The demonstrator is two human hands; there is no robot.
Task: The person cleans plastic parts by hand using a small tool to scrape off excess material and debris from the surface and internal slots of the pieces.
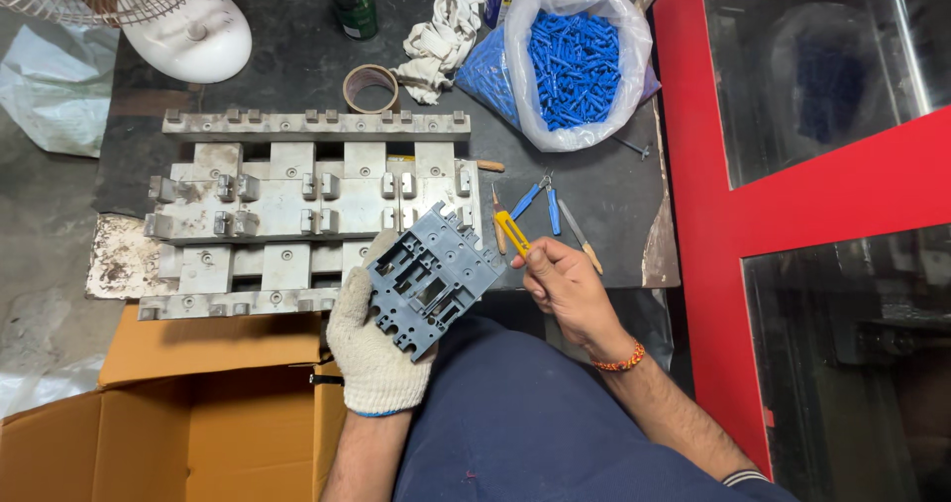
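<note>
One metal mould plate [297, 205] fills the bench centre. At its five o'clock, one grey plastic moulded part [431, 279] sits gripped from below by the gloved left hand [371, 349]. At the part's three o'clock, the bare right hand [565, 284] pinches one yellow utility knife [512, 233].

At the far edge of the worktop [297, 66] I see a clear plastic bag [624, 27], open at the top and full of small blue plastic parts. Left of it stands a dark green can [351, 2] with a printed label. Below the worktop, at my lower left, sits an open brown cardboard box [158, 423].
</note>
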